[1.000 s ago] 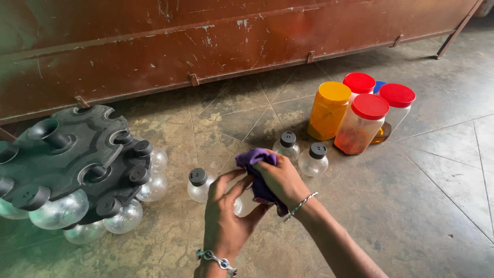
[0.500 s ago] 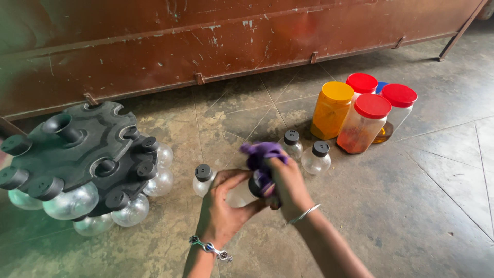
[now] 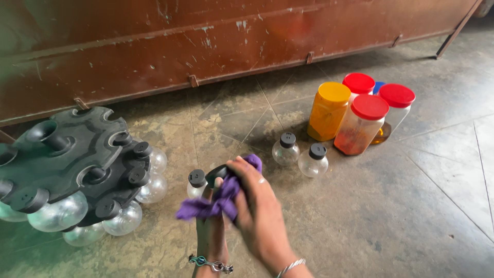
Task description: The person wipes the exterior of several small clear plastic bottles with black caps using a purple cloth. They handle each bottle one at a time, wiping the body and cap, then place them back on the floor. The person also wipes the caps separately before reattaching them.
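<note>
My right hand (image 3: 260,206) presses a purple cloth (image 3: 218,201) around a small round bottle, so it can rub the glass. My left hand (image 3: 211,234) holds that bottle from below; only its black cap (image 3: 216,172) shows. 3 more bottles (image 3: 285,149) stand near on the floor (image 3: 411,206), by the spice jars (image 3: 360,123). A black rack (image 3: 67,159) lies left.

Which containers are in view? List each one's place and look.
Yellow jar: right, by the wall; yellow lid.
Three red-lidded jars: beside it, clear.
Two small bottles: in front, round, clear, black caps.
Black rack: left, rings of similar bottles.
No labels, signs or screens show.
</note>
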